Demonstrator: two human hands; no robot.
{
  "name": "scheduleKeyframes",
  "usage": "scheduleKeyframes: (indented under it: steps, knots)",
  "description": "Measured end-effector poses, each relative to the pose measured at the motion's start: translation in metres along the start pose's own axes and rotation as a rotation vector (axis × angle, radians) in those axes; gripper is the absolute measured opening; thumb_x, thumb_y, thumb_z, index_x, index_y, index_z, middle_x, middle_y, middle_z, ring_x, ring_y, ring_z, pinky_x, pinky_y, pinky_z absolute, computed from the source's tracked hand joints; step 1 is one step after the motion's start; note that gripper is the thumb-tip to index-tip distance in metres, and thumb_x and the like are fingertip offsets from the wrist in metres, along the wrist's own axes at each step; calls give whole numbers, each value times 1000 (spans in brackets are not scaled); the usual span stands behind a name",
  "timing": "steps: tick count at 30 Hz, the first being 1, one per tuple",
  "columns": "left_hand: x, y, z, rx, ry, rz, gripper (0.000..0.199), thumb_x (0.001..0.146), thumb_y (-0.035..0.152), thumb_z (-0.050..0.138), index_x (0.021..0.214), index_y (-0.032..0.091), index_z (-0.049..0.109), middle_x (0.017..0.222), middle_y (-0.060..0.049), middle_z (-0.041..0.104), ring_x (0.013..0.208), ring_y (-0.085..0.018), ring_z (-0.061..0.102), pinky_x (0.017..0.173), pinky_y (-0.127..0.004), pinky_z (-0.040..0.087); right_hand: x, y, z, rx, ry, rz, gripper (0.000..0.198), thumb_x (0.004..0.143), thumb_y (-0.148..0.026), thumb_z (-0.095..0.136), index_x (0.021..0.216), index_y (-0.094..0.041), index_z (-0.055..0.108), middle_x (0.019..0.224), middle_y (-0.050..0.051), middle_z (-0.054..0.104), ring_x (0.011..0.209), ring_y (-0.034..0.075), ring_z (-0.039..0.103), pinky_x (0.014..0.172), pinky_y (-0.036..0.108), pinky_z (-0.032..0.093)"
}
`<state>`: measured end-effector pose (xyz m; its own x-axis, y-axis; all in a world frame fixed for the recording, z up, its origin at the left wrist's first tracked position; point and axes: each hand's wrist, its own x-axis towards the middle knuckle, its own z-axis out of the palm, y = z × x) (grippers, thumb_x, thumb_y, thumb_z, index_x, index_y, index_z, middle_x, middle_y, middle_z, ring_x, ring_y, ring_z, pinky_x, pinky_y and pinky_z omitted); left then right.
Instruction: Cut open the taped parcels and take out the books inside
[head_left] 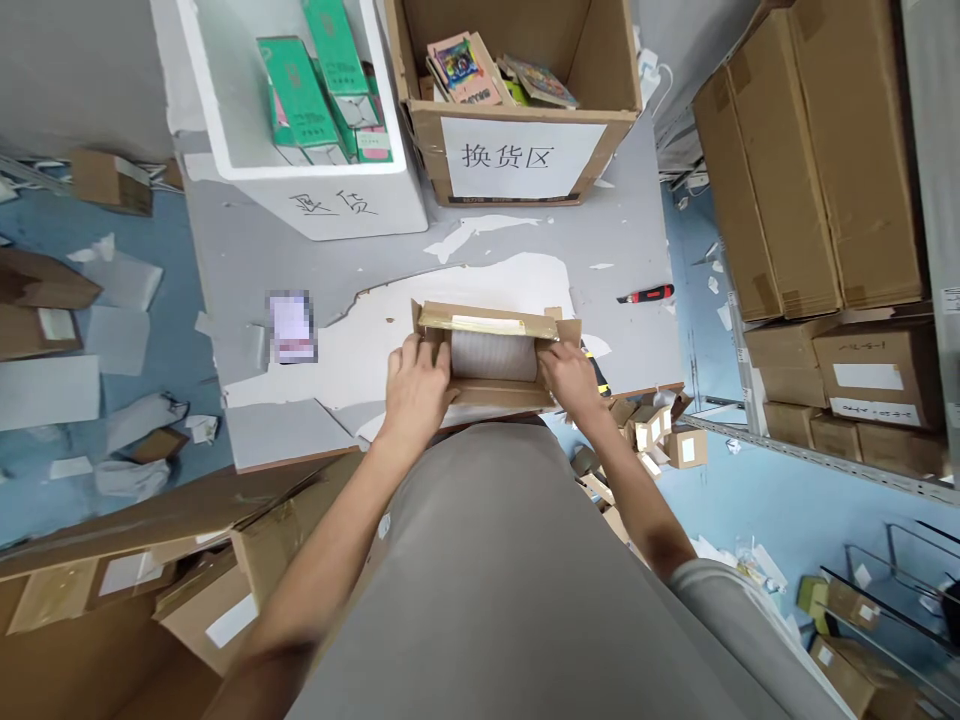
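Note:
A small cardboard box (504, 393) lies open at the table's near edge, its flaps folded outward. Inside it is something white with faint lines, perhaps wrapping (493, 356); what lies beneath is hidden. My left hand (420, 385) has its fingers curled over the box's left side, thumb toward the near wall. On the opposite side, my right hand (571, 378) grips the right edge, fingers bent inward. A black and yellow tool (598, 368) is partly hidden behind my right hand.
A red and black utility knife (649, 294) lies on the table's right. Behind stand a white foam bin (300, 205) with green boxes and a labelled carton (450, 165) holding booklets. A blurred-out pale item (292, 326) lies left. Stacked cartons (810, 160) stand right; paper scraps litter the blue floor.

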<state>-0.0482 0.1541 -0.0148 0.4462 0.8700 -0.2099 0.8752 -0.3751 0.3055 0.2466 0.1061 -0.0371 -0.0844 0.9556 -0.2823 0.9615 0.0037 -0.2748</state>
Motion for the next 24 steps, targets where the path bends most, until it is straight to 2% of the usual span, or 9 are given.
scheduleKeyframes:
  steps: [2, 5, 7, 11, 14, 16, 18, 21, 24]
  knots:
    - [11, 7, -3, 11, -23, 48, 78, 98, 31, 80, 168, 9, 53, 157, -32, 63, 156, -54, 47, 122, -70, 44, 12, -8, 0, 25, -31, -2, 50, 113, -18, 47, 157, -16, 71, 153, 22, 73, 122, 40, 72, 107, 54, 61]
    - [23, 13, 2, 8, -59, 96, 81, 97, 24, 76, 172, 6, 49, 170, -35, 53, 158, -54, 46, 124, -70, 43, 29, -6, -2, 82, -15, 41, 70, 111, -26, 52, 180, -18, 46, 186, 19, 45, 129, 44, 74, 103, 57, 66]
    - [30, 15, 9, -4, -121, 154, 90, 95, 21, 79, 176, 8, 44, 182, -35, 38, 165, -54, 41, 128, -70, 40, 38, 1, -4, 126, 5, 50, 77, 111, -32, 54, 185, -18, 38, 191, 16, 36, 137, 47, 72, 105, 60, 67]
    - [59, 30, 28, -11, -264, 234, 113, 89, 30, 91, 183, 10, 31, 192, -33, 14, 173, -54, 32, 134, -63, 39, 50, 13, -5, 199, 39, 43, 77, 112, -35, 53, 185, -15, 36, 189, 17, 40, 151, 47, 64, 117, 63, 63]
    - [91, 53, 42, 1, -480, 140, 108, 93, 50, 89, 182, 14, 39, 187, -35, 31, 169, -59, 37, 132, -70, 37, 55, 17, -3, 237, 56, 29, 74, 113, -34, 51, 184, -16, 39, 188, 17, 41, 158, 46, 59, 123, 64, 59]
    - [104, 68, 51, 31, -685, 37, 88, 101, 62, 76, 172, 14, 57, 172, -35, 55, 167, -63, 39, 133, -82, 25, 57, 18, -1, 251, 56, 19, 73, 113, -32, 51, 183, -16, 40, 188, 18, 42, 162, 45, 56, 126, 65, 57]
    - [104, 77, 60, 58, -791, -10, 73, 108, 67, 60, 155, 14, 75, 154, -33, 71, 161, -61, 49, 134, -87, 10, 58, 19, 0, 258, 50, 7, 72, 113, -30, 52, 183, -15, 41, 188, 18, 42, 165, 44, 52, 130, 64, 54]
    - [83, 80, 70, 96, -721, 4, 71, 114, 67, 45, 130, 14, 88, 134, -31, 81, 150, -58, 62, 135, -85, -1, 56, 19, 2, 263, 42, -26, 72, 113, -30, 55, 182, -15, 41, 189, 18, 39, 169, 41, 48, 133, 60, 51]
    - [58, 74, 69, 90, -555, -26, 67, 114, 63, 47, 123, 12, 90, 131, -33, 82, 156, -62, 55, 132, -89, -2, 54, 16, 6, 226, 19, -60, 77, 111, -33, 65, 182, -16, 41, 193, 18, 31, 168, 41, 49, 134, 58, 49]
